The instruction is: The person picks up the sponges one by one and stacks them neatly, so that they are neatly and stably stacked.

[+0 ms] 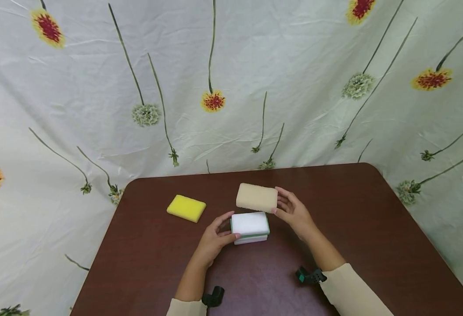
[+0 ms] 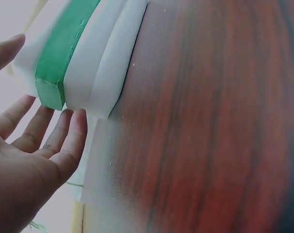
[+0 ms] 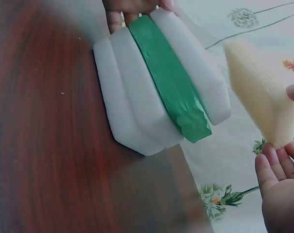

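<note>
In the head view my left hand holds the left end of a stack of white sponges, thumb at the front and fingers at the back and side. A flat green layer lies between the upper white sponge and two lower ones in the left wrist view. The fingertips meet the stack's end there. My right hand pinches a cream sponge by its right end, thumb in front and fingers behind. Seen from the right wrist, that cream sponge is raised beside the stack, apart from it.
A yellow sponge lies on the dark brown table, left of the stack. Behind the table's far edge hangs a pale cloth printed with flowers. Each wrist wears a black band.
</note>
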A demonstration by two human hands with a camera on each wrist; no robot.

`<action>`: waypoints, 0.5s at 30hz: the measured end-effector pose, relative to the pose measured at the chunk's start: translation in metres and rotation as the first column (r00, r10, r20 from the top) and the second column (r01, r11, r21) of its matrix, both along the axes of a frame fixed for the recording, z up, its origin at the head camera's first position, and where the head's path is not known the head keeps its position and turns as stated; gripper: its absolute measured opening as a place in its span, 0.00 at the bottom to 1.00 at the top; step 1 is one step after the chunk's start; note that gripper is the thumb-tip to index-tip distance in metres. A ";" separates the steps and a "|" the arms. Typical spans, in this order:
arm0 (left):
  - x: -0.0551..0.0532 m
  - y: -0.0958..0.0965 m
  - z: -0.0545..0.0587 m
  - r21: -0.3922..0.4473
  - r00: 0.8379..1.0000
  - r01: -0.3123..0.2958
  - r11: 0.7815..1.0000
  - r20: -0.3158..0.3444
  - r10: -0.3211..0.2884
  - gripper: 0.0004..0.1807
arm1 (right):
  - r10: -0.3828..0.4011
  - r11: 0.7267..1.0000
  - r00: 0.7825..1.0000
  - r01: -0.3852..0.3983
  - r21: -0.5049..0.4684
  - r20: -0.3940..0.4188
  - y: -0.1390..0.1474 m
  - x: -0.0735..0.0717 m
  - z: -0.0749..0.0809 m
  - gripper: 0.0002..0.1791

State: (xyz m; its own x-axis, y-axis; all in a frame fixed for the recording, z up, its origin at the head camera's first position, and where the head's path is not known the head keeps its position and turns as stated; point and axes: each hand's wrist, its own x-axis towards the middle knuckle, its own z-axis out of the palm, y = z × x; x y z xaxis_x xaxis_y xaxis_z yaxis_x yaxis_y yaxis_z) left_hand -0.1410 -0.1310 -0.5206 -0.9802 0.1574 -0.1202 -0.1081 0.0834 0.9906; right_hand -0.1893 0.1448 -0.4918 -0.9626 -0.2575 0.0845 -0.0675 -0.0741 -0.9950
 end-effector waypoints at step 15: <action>0.000 0.001 0.001 0.002 0.999 -0.021 1.000 0.029 0.021 0.40 | 0.104 0.994 0.993 -0.103 0.020 -0.061 -0.007 0.019 -0.003 0.40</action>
State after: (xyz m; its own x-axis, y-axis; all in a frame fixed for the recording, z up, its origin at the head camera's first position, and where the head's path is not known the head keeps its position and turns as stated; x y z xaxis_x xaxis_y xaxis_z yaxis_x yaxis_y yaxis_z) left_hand -0.1407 -0.1300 -0.5197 -0.9794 0.1373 -0.1481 -0.1383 0.0784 0.9873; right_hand -0.1705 0.1383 -0.4947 -0.9236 -0.3578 0.1379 -0.1219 -0.0670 -0.9903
